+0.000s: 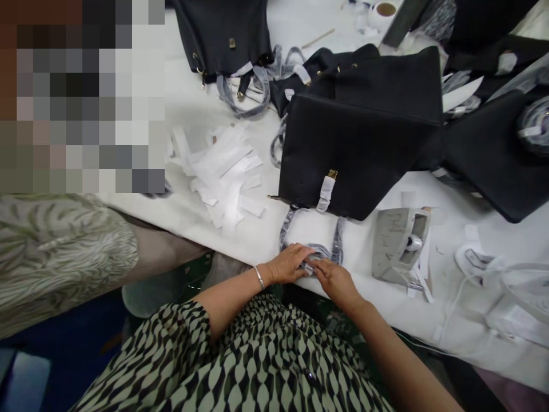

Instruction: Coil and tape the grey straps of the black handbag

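Pinching the wrapped handle (312, 252) at the table (257, 234) edge, left hand (288, 264) and right hand (334, 278) meet below the black bag (360, 154). Their fingertips hide the handle's middle; a dispenser (398, 246) sits just right.

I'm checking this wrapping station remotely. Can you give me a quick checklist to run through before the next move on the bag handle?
1. Both hands on the handle: left hand and right hand meet on the wrapped handle. Ok.
2. Bag lies flat on the table, handle toward the person. Ok.
3. Tape dispenser beside the right hand, seemingly within reach. Ok.
4. Paper strips piled left of the bag, apart from the handle. Ok.
5. Clasp wrap in place on the bag's front. Ok.
6. Handle wrap closed under the fingers: hidden. Cannot tell.
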{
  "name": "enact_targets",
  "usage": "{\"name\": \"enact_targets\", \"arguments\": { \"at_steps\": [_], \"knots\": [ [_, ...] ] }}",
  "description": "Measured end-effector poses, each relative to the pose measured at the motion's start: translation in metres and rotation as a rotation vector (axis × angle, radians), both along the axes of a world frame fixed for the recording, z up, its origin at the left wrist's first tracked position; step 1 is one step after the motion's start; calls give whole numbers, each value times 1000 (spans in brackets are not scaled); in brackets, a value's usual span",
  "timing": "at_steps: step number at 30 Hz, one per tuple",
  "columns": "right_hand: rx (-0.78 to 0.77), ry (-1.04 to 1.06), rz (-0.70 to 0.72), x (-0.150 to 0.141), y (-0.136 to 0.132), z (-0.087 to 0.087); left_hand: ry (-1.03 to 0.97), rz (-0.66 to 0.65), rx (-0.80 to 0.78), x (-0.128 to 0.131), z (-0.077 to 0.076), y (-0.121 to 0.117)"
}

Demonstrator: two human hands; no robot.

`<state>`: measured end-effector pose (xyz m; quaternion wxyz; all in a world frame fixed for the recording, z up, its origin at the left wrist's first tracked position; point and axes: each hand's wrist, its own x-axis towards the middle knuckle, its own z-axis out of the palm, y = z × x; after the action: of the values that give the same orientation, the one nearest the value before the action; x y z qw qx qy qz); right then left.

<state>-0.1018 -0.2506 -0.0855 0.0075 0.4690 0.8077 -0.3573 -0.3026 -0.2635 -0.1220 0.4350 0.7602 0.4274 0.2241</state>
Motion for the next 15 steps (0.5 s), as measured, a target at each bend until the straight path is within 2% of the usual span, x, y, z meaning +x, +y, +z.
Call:
{"name": "enact_targets", "arguments": {
  "at_steps": [6, 12, 15],
  "knots": [
    [-13, -7, -50, -6, 4, -6, -3, 5, 35, 1, -2, -2],
    [5, -104, -206, -11, 4, -14, 5, 7, 102, 0, -5, -5],
    [-16, -68, -257, -13, 2, -18, 6, 3, 161, 0, -6, -7]
  ]
}}
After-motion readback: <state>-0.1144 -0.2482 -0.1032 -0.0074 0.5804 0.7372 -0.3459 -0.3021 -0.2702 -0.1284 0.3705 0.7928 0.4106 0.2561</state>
